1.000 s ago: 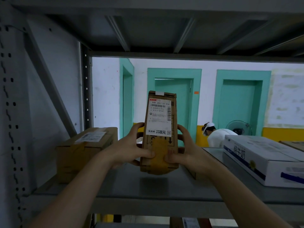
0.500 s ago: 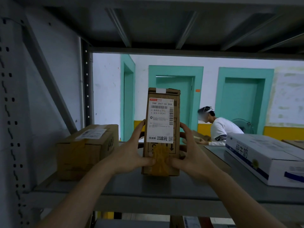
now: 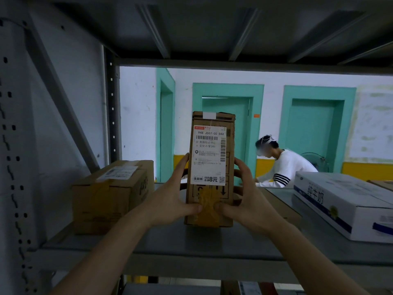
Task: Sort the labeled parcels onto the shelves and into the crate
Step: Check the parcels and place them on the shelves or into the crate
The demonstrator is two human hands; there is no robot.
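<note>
A tall brown cardboard parcel (image 3: 211, 169) with a white shipping label stands upright on the grey metal shelf (image 3: 191, 250), its base on the shelf surface. My left hand (image 3: 170, 199) grips its left side, thumb on the front near the bottom. My right hand (image 3: 244, 201) grips its right side in the same way. The label faces me.
A brown labeled box (image 3: 110, 194) sits on the shelf to the left. A white and blue carton (image 3: 344, 201) lies at the right. The upper shelf (image 3: 212, 28) hangs close overhead. Behind the rack, a person in a white top (image 3: 285, 169) bends over.
The parcel went from tilted and lifted to upright with its base on the shelf. Both hands stayed on its sides. The person behind the rack has straightened up a little.
</note>
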